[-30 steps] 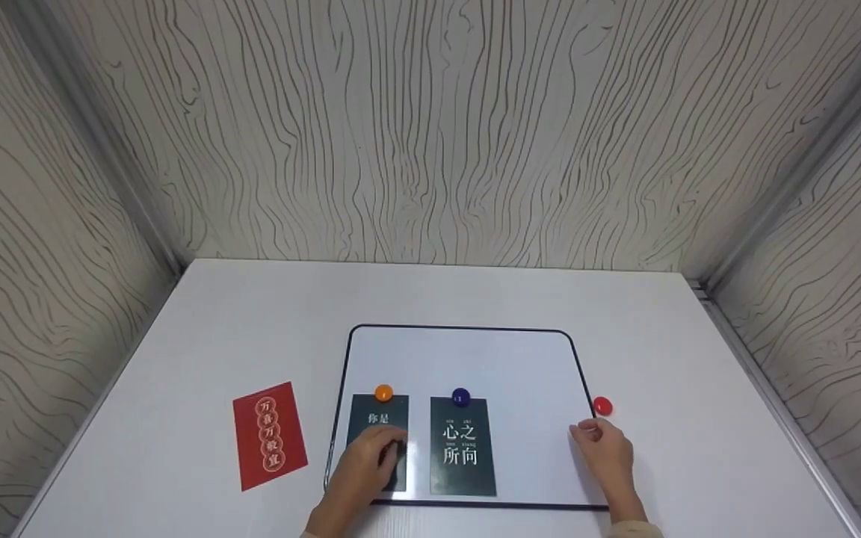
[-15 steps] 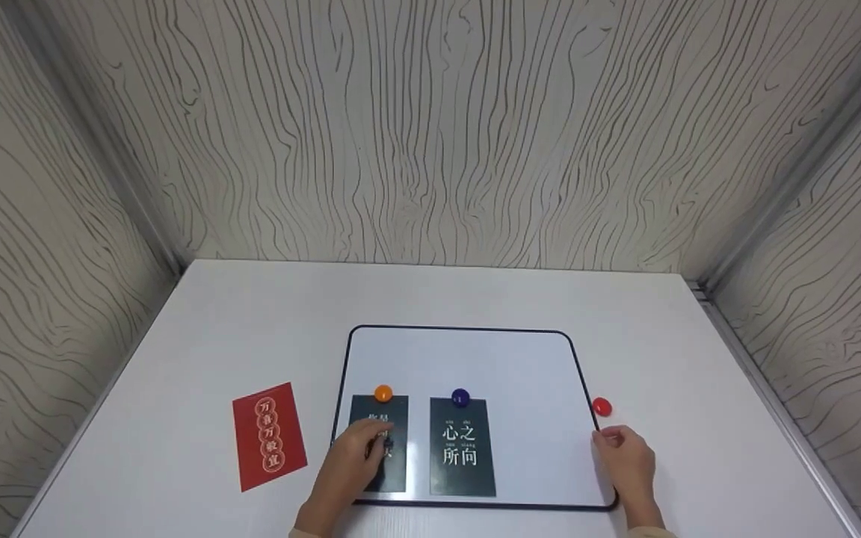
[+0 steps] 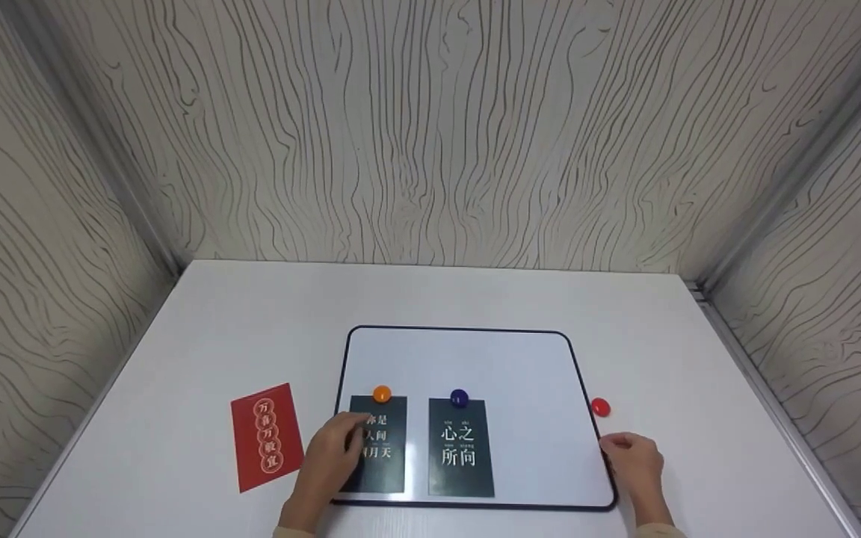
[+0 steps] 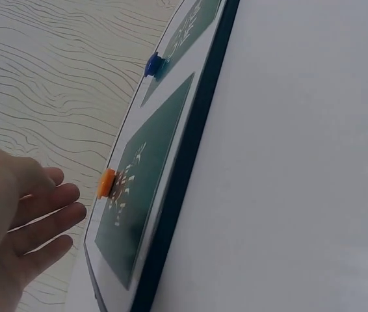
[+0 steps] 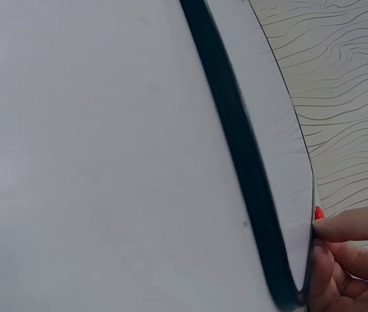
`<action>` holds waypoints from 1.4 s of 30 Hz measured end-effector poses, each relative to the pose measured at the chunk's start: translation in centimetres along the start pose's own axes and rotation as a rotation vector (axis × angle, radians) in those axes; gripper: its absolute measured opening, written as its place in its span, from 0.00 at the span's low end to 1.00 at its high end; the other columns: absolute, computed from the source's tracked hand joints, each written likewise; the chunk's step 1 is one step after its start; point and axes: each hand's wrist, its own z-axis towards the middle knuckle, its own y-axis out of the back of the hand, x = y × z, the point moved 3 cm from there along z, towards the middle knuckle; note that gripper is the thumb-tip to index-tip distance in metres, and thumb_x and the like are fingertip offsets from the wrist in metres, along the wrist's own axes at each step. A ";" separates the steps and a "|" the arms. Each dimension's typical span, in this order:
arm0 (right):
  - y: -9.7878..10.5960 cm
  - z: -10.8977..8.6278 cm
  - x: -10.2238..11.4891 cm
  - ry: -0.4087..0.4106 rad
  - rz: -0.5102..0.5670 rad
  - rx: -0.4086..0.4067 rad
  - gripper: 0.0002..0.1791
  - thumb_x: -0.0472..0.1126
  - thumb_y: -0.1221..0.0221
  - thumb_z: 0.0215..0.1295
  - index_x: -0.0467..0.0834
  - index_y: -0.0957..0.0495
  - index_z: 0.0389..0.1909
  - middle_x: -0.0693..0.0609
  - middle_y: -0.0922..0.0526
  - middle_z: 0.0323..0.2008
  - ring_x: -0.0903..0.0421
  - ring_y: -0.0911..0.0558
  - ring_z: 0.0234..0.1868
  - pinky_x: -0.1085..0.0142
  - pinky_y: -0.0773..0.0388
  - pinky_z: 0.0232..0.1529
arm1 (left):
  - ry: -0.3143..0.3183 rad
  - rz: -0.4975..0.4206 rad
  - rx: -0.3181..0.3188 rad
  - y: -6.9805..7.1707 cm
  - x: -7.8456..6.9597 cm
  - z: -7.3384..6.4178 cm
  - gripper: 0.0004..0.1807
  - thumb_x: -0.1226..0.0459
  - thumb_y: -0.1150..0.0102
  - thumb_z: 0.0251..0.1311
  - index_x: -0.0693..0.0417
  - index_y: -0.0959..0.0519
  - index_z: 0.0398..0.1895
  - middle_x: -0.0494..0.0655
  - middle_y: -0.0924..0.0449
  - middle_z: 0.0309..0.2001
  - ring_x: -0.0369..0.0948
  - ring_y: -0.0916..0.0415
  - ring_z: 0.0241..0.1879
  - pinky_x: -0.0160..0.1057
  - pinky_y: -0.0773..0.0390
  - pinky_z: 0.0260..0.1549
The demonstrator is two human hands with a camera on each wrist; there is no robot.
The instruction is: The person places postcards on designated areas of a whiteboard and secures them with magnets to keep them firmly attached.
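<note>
A whiteboard (image 3: pixel 535 418) with a dark frame lies on the table. Two dark green cards sit on it: the left card (image 3: pixel 393 478) has an orange round magnet (image 3: pixel 382 394) at its top edge, the right card (image 3: pixel 462 478) a dark blue magnet (image 3: pixel 460 398). My left hand (image 3: pixel 329 456) is over the left card's left side, covering part of its lettering; in the left wrist view its loosely bent fingers (image 4: pixel 51 221) hold nothing. At the board's right edge, my right hand (image 3: pixel 636 463) pinches the frame, thumb (image 5: pixel 346 224) on the rim and other fingers curled below.
A red card (image 3: pixel 266 437) with pale lettering lies on the white table (image 3: pixel 176 359), left of the board. Just off the board's right edge is a red magnet (image 3: pixel 601 407). Wood-grain patterned panels (image 3: pixel 430 134) enclose the table at the back and sides.
My left hand has moved left across the left card, baring more of its lettering. My right hand has moved right and down from over the board to its edge. Cards and magnets stay put.
</note>
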 end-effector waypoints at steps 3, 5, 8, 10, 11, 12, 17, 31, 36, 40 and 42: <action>0.1 0.1 0.0 -0.007 0.017 0.013 0.16 0.36 0.44 0.62 0.27 0.21 0.44 0.38 0.15 0.33 0.59 0.21 0.28 0.73 0.25 0.28 | 0.041 0.003 0.005 0.3 0.2 0.1 0.13 0.67 0.44 0.63 0.54 0.20 0.50 0.49 0.15 0.48 0.47 0.18 0.53 0.46 0.19 0.55; 0.2 0.1 -0.1 -0.013 0.020 0.014 0.16 0.36 0.44 0.62 0.28 0.21 0.44 0.39 0.15 0.32 0.59 0.21 0.28 0.73 0.25 0.28 | 0.075 -0.004 0.017 0.5 0.3 0.1 0.14 0.67 0.45 0.63 0.54 0.20 0.51 0.49 0.16 0.49 0.48 0.19 0.55 0.47 0.20 0.56; 0.1 0.1 -0.2 -0.026 0.021 0.018 0.16 0.37 0.44 0.63 0.28 0.21 0.45 0.40 0.15 0.33 0.59 0.21 0.29 0.73 0.25 0.28 | 0.127 -0.021 0.024 0.7 0.7 0.1 0.14 0.66 0.45 0.64 0.53 0.21 0.52 0.49 0.16 0.49 0.48 0.20 0.55 0.48 0.20 0.56; 0.1 0.1 -0.2 -0.031 0.018 0.018 0.16 0.37 0.44 0.63 0.28 0.21 0.45 0.39 0.15 0.34 0.58 0.21 0.29 0.72 0.24 0.28 | 0.148 -0.032 0.019 0.7 1.0 0.1 0.14 0.66 0.44 0.64 0.54 0.21 0.53 0.49 0.16 0.48 0.48 0.19 0.55 0.48 0.19 0.55; 0.1 0.1 -0.2 -0.032 0.014 0.017 0.16 0.37 0.44 0.63 0.28 0.21 0.46 0.39 0.15 0.34 0.58 0.21 0.29 0.72 0.24 0.28 | 0.158 -0.033 0.013 0.8 1.1 0.1 0.15 0.66 0.44 0.64 0.54 0.21 0.53 0.49 0.15 0.48 0.48 0.19 0.54 0.47 0.19 0.55; 0.1 0.1 -0.2 -0.031 0.010 0.018 0.16 0.37 0.44 0.63 0.28 0.21 0.46 0.38 0.15 0.34 0.58 0.21 0.29 0.72 0.24 0.28 | 0.172 -0.036 0.005 0.8 1.3 0.0 0.15 0.66 0.44 0.64 0.54 0.20 0.52 0.49 0.15 0.47 0.47 0.18 0.53 0.47 0.18 0.54; 0.1 0.2 -0.2 -0.035 -0.001 0.026 0.17 0.37 0.44 0.64 0.28 0.21 0.46 0.36 0.16 0.36 0.58 0.21 0.29 0.72 0.24 0.28 | 0.214 -0.035 -0.056 1.1 2.1 0.0 0.14 0.66 0.42 0.62 0.55 0.19 0.51 0.51 0.14 0.46 0.47 0.17 0.50 0.46 0.17 0.53; 0.1 0.1 -0.2 -0.013 0.026 0.023 0.15 0.36 0.43 0.63 0.28 0.21 0.45 0.40 0.15 0.32 0.59 0.21 0.27 0.72 0.24 0.27 | 0.360 -0.020 -0.177 2.3 3.9 -0.3 0.18 0.64 0.41 0.62 0.58 0.21 0.55 0.56 0.16 0.51 0.53 0.18 0.51 0.52 0.19 0.55; 0.1 0.1 -0.4 0.002 0.029 0.017 0.14 0.36 0.43 0.63 0.29 0.20 0.43 0.43 0.15 0.30 0.60 0.22 0.26 0.72 0.25 0.27 | 0.381 -0.022 -0.188 2.6 4.4 -0.6 0.19 0.64 0.42 0.62 0.58 0.23 0.57 0.57 0.17 0.52 0.51 0.19 0.50 0.51 0.18 0.54; 0.1 0.1 -0.4 -0.004 0.034 0.018 0.14 0.36 0.43 0.63 0.29 0.20 0.43 0.42 0.15 0.30 0.60 0.22 0.27 0.72 0.25 0.27 | 0.407 -0.025 -0.188 2.7 4.8 -0.8 0.20 0.63 0.42 0.62 0.58 0.24 0.58 0.57 0.18 0.54 0.52 0.19 0.50 0.53 0.17 0.53; 0.0 0.1 -0.5 -0.009 0.035 0.018 0.14 0.36 0.43 0.64 0.29 0.21 0.44 0.42 0.15 0.31 0.60 0.21 0.27 0.72 0.25 0.28 | 0.415 -0.020 -0.199 2.8 4.9 -0.8 0.21 0.64 0.41 0.62 0.58 0.24 0.58 0.58 0.18 0.54 0.52 0.19 0.50 0.52 0.17 0.52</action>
